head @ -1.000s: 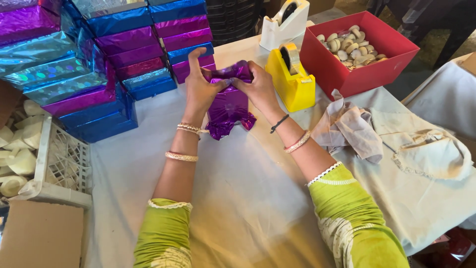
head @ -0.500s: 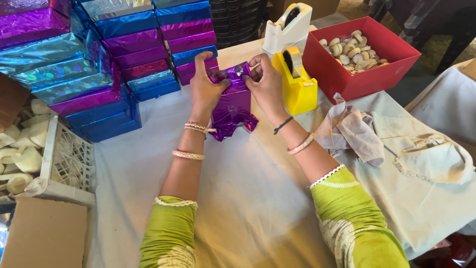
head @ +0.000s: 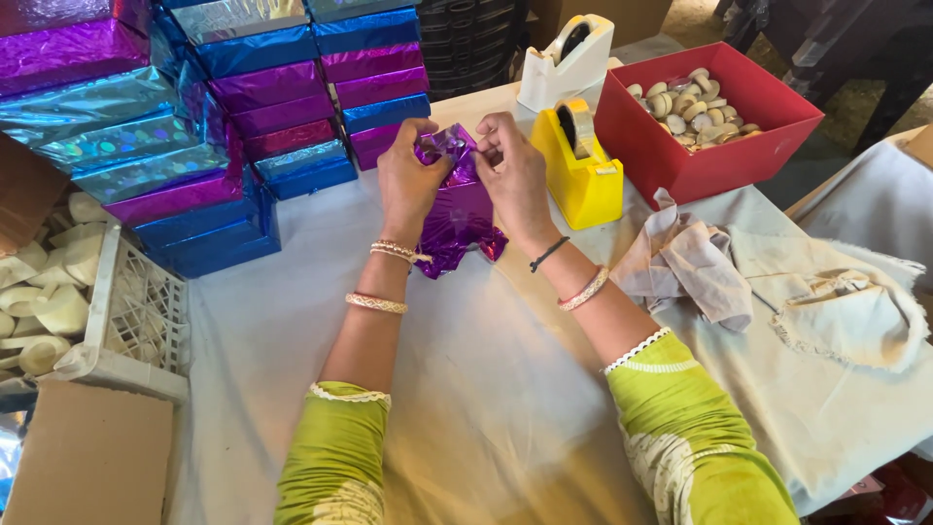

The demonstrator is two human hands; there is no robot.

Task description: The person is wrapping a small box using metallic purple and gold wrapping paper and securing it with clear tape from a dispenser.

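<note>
Mostly hidden behind both hands: small box in crinkly purple foil (head: 457, 209), frame centre, standing on white tablecloth (head: 282, 321), loose foil flaring at its base. Left hand (head: 408, 185) clamped on foil at box's left side; right hand (head: 515, 175) pinching foil fold at top, fingertips buried in wrap. Upper left: stacked foil-wrapped boxes (head: 146, 156), blue, purple, holographic, partly cut off by frame edge. Right of hands: yellow tape dispenser (head: 580, 170), white tape dispenser (head: 569, 63) behind, red bin (head: 739, 146) w/ small pale round pieces, hard to identify. Crumpled beige cloth (head: 680, 262) mid-right. White crate (head: 126, 321) lower left, cut off.
</note>
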